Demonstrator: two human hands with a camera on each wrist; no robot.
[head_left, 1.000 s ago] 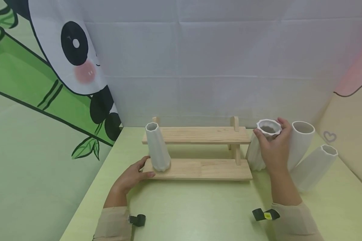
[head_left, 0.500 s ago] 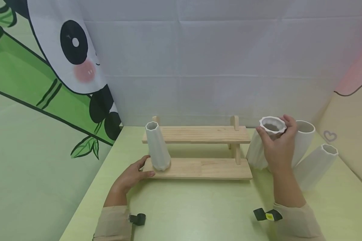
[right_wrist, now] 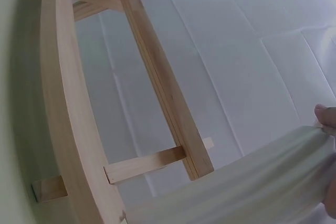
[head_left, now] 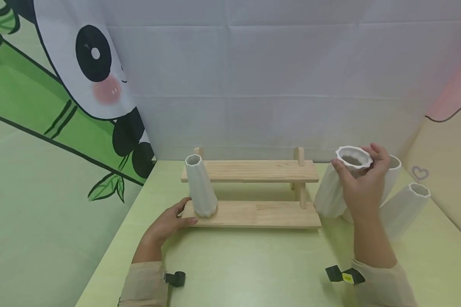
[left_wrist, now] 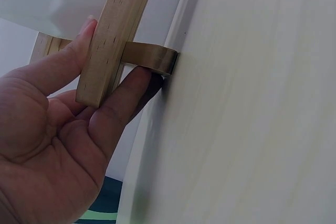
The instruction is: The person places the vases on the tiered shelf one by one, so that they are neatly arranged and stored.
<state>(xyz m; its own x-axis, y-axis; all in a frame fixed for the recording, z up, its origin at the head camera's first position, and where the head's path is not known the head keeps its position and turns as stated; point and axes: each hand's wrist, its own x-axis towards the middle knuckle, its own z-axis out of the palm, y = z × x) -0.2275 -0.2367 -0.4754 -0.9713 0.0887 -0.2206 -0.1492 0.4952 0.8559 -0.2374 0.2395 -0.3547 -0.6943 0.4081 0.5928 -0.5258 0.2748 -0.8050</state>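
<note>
A two-tier wooden rack (head_left: 261,213) stands on the table. My left hand (head_left: 173,219) grips the left end of its lower board; in the left wrist view the thumb lies over the board (left_wrist: 107,40) and the fingers are curled beneath. Just beside that hand, a white faceted vase (head_left: 201,187) stands on the lower board. At the rack's right end, my right hand (head_left: 365,187) holds another white vase (head_left: 330,194) near its scalloped rim, thumb on one side and fingers on the other. This vase (right_wrist: 262,182) leans to the right, its foot close to the rack.
Partly behind my right hand is a white vase with a round mouth (head_left: 394,172). Another white vase (head_left: 405,209) leans to the right beside my right forearm. A pale cloth wall (head_left: 230,85) rises behind the rack, and a panda-printed cloth (head_left: 61,140) hangs at left.
My right hand has shifted right and slightly up with the vase's rim, so the vase leans further right, covering more of the round-mouthed vase. My left hand stays on the rack.
</note>
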